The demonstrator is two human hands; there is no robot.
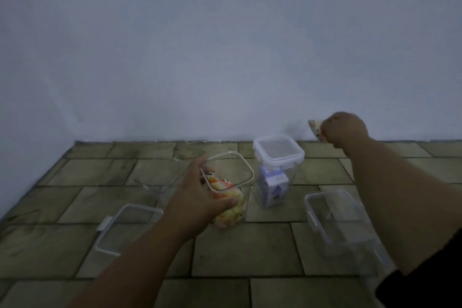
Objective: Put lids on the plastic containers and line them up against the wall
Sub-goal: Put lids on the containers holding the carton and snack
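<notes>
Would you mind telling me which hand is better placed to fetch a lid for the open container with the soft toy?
Probably the left hand: it already grips the open container, and a loose lid lies beside it. The right hand is raised near the wall, closed on a small item.

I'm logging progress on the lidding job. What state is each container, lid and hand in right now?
Container with the blue-and-white box: upright, lid on.
Container with yellow-orange contents: upright, open, no lid, gripped near the rim.
Empty container: open, no lid.
Loose lid, left: flat on the floor.
Lid or tub, right: on the floor, which one unclear.
Left hand: gripping the open container.
Right hand: closed on a small patterned object near the wall.
</notes>
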